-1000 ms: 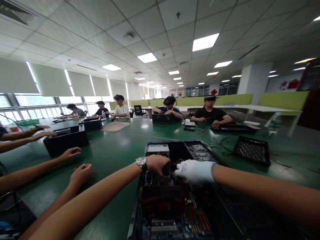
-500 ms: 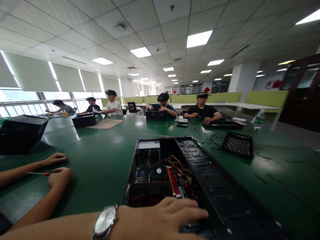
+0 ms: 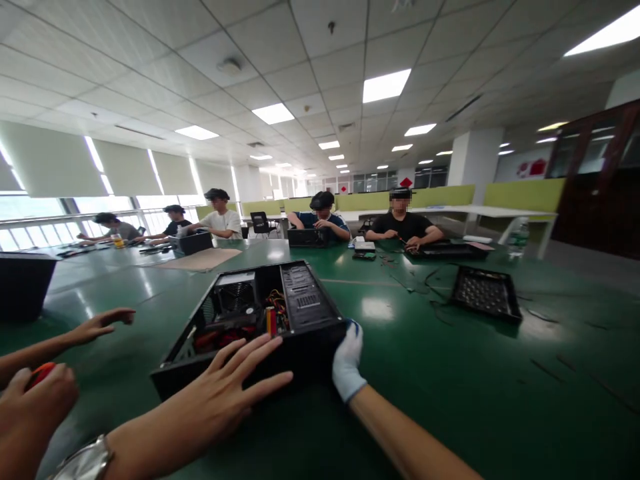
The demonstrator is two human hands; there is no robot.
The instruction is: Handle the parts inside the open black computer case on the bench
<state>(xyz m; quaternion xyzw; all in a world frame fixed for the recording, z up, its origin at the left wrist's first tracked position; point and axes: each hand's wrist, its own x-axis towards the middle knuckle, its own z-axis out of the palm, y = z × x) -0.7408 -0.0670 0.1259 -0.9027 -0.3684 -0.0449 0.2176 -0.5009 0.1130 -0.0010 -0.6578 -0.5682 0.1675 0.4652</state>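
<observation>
An opened black computer case (image 3: 313, 293) sits in front of me, showing a power supply (image 3: 237, 293) with a fan, coloured cables and a red-yellow strip (image 3: 271, 320) inside. My left hand (image 3: 235, 387), bare and with a silver watch (image 3: 85, 460) on its wrist, is spread over the near side of the case. Whether its fingers touch the panel I cannot tell. My right hand (image 3: 350, 357), in a white glove, is closed round the case's near right corner; its fingertips are partly hidden.
At the left, a co-worker's hands (image 3: 40, 400) include one closed on a red-handled tool (image 3: 41, 375). A dark case (image 3: 25, 287) stands behind them. A black tray-like panel (image 3: 485, 293), cables and a bottle (image 3: 519, 237) lie to the right. Several people work across the green table (image 3: 440, 393).
The computer case has shifted left and turned, showing its near side. My gloved right hand has come into view at its corner. My left hand has moved left. The co-worker's tool hand has come nearer.
</observation>
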